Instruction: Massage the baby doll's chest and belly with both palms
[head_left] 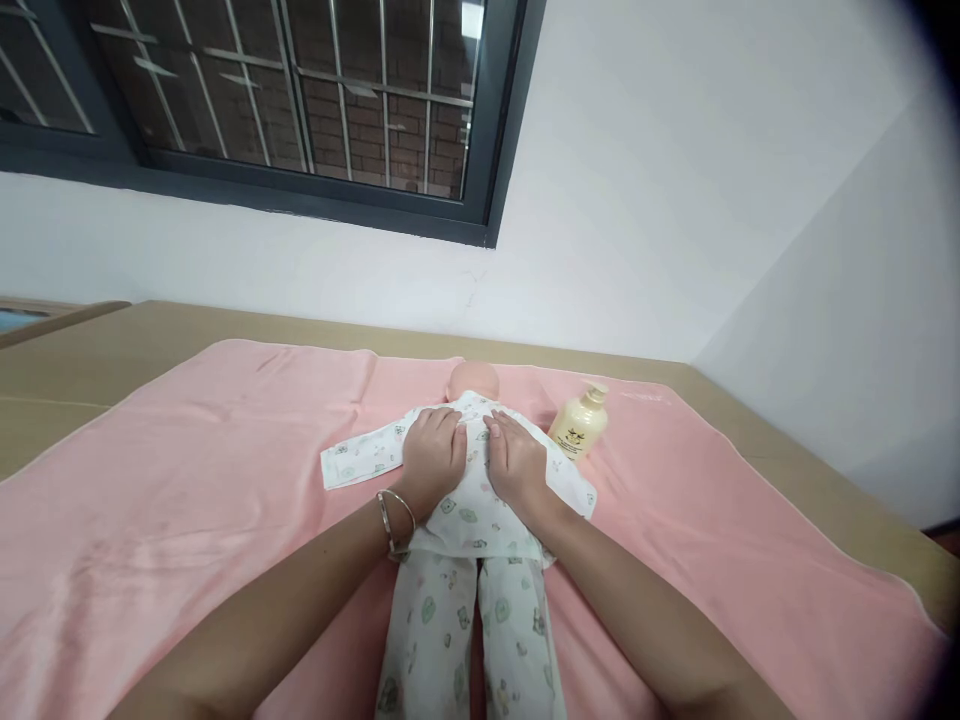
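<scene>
A baby doll lies stretched out on a pink blanket (pixel 247 440), its bald head (pixel 475 380) toward the wall. It wears a white long-sleeved top (pixel 480 515) and matching trousers (pixel 439 610), both with a small green print. My left hand (pixel 436 447) rests on the left of the upper torso, fingers together and laid along the cloth. On the other side my right hand (pixel 516 455) lies the same way, apart from the left. Neither hand appears to hold anything. A bracelet (pixel 391 520) circles my left wrist.
A pale yellow pump bottle (pixel 581 422) stands on the blanket beside the doll's right-hand sleeve. Beyond the blanket runs the tan tabletop edge (pixel 600 362), against a white wall (pixel 622 200). A dark-framed barred window (pixel 322 110) is above.
</scene>
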